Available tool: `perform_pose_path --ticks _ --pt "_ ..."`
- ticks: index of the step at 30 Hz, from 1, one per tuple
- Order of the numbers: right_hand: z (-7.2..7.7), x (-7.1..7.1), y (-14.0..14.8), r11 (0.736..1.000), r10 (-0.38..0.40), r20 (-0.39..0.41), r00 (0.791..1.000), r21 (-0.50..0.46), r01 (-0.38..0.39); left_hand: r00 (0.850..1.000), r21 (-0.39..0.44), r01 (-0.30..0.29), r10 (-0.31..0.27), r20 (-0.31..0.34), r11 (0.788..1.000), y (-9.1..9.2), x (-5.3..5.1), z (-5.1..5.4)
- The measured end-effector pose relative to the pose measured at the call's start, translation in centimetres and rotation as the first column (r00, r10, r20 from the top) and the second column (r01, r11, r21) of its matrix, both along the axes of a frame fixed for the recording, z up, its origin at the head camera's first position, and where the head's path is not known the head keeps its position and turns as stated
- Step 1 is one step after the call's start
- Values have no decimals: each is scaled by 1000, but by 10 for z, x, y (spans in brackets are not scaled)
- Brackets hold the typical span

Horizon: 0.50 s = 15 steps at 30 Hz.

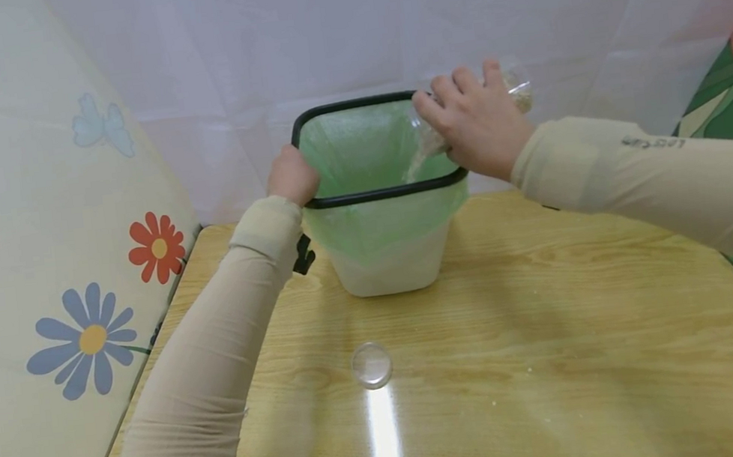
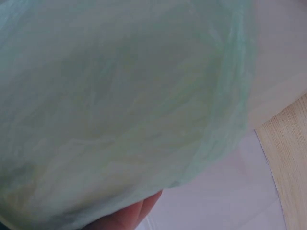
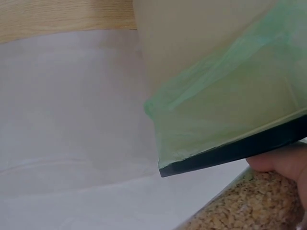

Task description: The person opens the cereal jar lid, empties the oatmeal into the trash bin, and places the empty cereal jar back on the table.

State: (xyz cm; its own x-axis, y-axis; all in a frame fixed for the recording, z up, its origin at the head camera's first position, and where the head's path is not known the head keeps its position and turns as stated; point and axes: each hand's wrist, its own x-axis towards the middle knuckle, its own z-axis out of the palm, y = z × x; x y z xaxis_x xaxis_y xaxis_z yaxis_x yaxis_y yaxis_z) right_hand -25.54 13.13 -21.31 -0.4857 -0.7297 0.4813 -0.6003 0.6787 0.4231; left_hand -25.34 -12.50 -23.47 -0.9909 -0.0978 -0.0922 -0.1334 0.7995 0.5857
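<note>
A whitish trash bin [image 1: 392,274] with a black rim [image 1: 390,193] stands on the table, lined with a green plastic bag [image 1: 367,232] folded over its edge. My left hand [image 1: 293,176] grips the rim at the left corner; in the left wrist view its fingers [image 2: 127,215] show beside the bag. Over the right side of the bin, my right hand [image 1: 479,121] holds a clear jar [image 1: 519,90] tipped mouth-down toward the opening. Pale flakes run from it into the bag. Tan oat-like flakes [image 3: 249,206] fill part of the jar in the right wrist view.
A round clear lid [image 1: 372,366] lies on the wood-grain table [image 1: 584,294] in front of the bin. A few small pale crumbs lie on the right. White sheeting [image 1: 290,33] hangs behind, and a flower-printed panel [image 1: 15,246] stands at the left.
</note>
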Motion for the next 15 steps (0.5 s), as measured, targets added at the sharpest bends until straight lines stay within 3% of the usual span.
perform_pose_path --ticks 15 --pt "-1 0 0 1000 11 -34 999 26 -10 1000 11 1 -1 9 1000 0 -2 -1"
